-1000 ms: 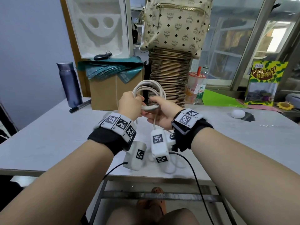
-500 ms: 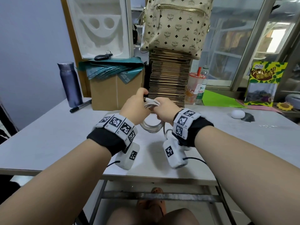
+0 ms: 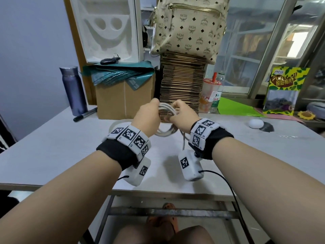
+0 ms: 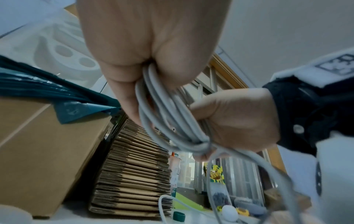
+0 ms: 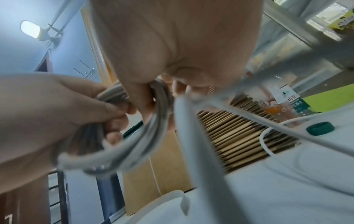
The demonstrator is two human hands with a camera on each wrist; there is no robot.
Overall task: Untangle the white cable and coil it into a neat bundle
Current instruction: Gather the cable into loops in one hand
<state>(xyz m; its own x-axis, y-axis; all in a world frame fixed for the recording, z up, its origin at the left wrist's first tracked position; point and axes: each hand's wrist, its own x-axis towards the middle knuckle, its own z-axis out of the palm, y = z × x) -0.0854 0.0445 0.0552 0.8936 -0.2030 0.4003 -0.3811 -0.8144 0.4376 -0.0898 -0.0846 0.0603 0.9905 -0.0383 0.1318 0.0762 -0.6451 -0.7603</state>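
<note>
The white cable (image 3: 165, 133) is gathered into a coil of several loops, held above the grey table (image 3: 52, 152) in the head view. My left hand (image 3: 149, 117) grips the coil's left side, fingers curled round the strands (image 4: 151, 71). Close beside it, my right hand (image 3: 182, 115) grips the right side, its fingers curled round the same bundle (image 5: 159, 94). The loops sag below both hands. A loose strand (image 3: 183, 143) drops from the coil towards the table and runs off across it (image 5: 268, 145). The cable's ends are hidden.
Behind the hands stand a cardboard box (image 3: 123, 99), a tall stack of flat cardboard (image 3: 181, 88) with a patterned bag on top, and a drink cup (image 3: 210, 95). A purple flask (image 3: 73, 90) and a marker (image 3: 85, 114) are far left. A white egg-shaped object (image 3: 255, 123) lies right.
The coil stood up above both hands a second ago. Both hands have since turned over, so the loops hang below them; since half a second ago little has moved.
</note>
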